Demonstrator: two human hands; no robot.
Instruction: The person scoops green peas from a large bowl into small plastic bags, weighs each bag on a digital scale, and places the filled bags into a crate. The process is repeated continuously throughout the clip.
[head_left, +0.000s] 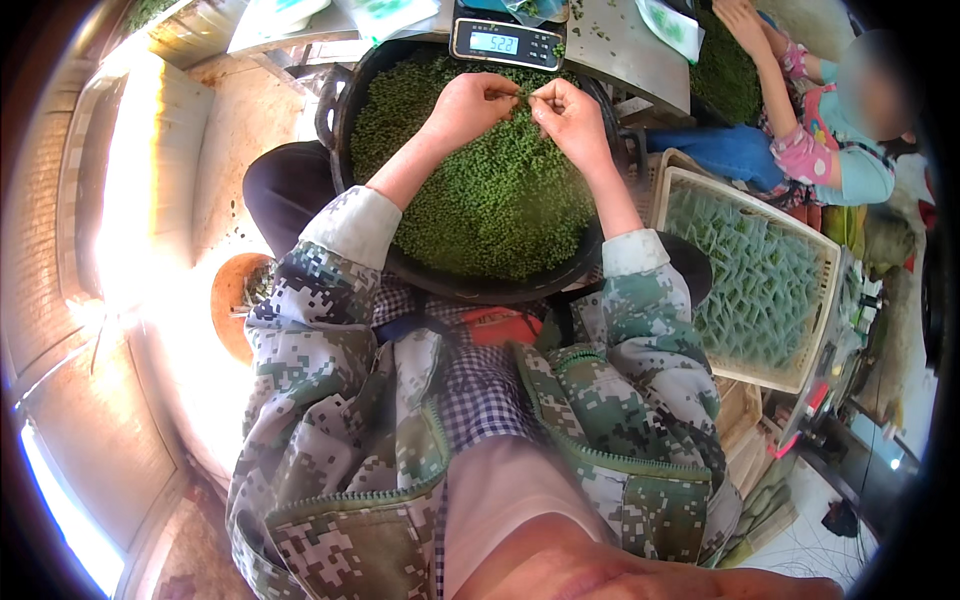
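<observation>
Over a large black tub full of small round green berries, which look like green peppercorns, my two hands come close together. My left hand and my right hand are pinched at the fingertips, a small gap apart. A bit of green sprig shows between them, largely covered by the fingers. Just beyond my hands, a digital scale with a lit display sits at the table's near edge, partly over the tub. On its platform is a clear plastic bag with some green inside.
Plastic bags lie on the metal table among loose berries. At right, a cream plastic crate holds several filled clear bags. Another person sits beyond it beside a second heap of greens. An orange bucket stands at left.
</observation>
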